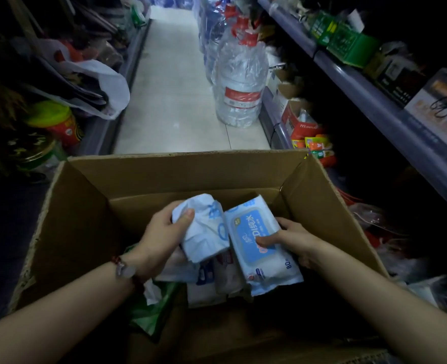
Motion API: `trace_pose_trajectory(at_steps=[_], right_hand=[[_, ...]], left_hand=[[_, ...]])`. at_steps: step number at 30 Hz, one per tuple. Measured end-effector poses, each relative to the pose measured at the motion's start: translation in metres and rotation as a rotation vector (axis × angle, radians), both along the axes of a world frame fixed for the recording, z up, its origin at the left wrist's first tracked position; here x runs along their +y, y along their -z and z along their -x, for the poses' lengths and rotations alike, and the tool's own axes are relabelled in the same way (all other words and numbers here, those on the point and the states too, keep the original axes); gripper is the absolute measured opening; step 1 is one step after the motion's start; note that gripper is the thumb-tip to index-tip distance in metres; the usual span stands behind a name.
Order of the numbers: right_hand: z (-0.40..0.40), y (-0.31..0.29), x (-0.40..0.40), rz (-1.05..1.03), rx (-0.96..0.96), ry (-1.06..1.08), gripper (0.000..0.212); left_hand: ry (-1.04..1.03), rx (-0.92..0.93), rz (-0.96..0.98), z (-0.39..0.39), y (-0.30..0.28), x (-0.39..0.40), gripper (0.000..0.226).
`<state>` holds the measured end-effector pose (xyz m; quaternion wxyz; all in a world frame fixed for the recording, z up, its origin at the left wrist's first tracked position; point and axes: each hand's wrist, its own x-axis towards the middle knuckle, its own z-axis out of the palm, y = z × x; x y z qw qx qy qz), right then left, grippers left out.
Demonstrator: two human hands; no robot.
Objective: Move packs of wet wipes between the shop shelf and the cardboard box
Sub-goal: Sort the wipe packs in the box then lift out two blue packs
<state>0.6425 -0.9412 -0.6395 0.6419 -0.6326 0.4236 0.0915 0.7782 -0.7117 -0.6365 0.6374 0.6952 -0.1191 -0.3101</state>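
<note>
Both forearms reaching down into cardboard box (85, 232), flaps folded out to keep the opening wide. Beaded bracelet (123, 267) on left wrist.

Left hand (162, 232): fingers and thumb wrapped round white pack (204, 229), thumb pressing into the soft wrapper near its top end. Pack tilted, plain side up, raised above the rest. Probably gripped at one end for a one-handed lift.

Right hand (290, 237): grasping blue-lidded pack (261, 243), thumb laid across the lid label, fingers under the far edge. Label side up, pack slanted, lower end resting among the others. Thumb-on-lid grip likely picked since the rigid flap gives firmer purchase than the film.

Two held packs touching side by side, inside the box, above its floor. More packs (217, 274) lying flat beneath, pushed toward the middle. Green-and-white wrapper (154, 308) crumpled at the near-left corner.

Shop shelf (369, 95) runs along the right, stocked with boxed goods; no wipes visible on it. Wrapped water bottles (238, 82) standing in the aisle beyond the box, plastic bag (98, 85) hanging off the left rack.

Judgement: one pack per hand, so two per trip. Direction unclear from this view, lifting out toward the shelf or setting down. Risk: soft white pack could slip from an end-only grip.
</note>
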Motion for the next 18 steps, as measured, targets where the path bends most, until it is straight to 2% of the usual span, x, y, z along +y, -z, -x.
trace_pose_trajectory(at_steps=[6, 11, 14, 18], right_hand=[[-0.002, -0.004, 0.003, -0.007, 0.039, -0.257, 0.069], [0.001, -0.004, 0.014, -0.011, 0.113, -0.432, 0.068], [0.000, 0.001, 0.015, -0.012, 0.119, -0.446, 0.070], [-0.001, -0.001, 0.010, 0.014, 0.047, -0.320, 0.062]], left_hand=[[-0.022, 0.032, 0.135, -0.021, -0.036, 0.026, 0.025], [-0.025, 0.053, 0.154, -0.026, -0.035, 0.045, 0.024], [-0.014, 0.096, 0.184, -0.023, -0.034, 0.043, 0.024], [0.003, 0.138, 0.239, -0.019, -0.033, 0.037, 0.032]])
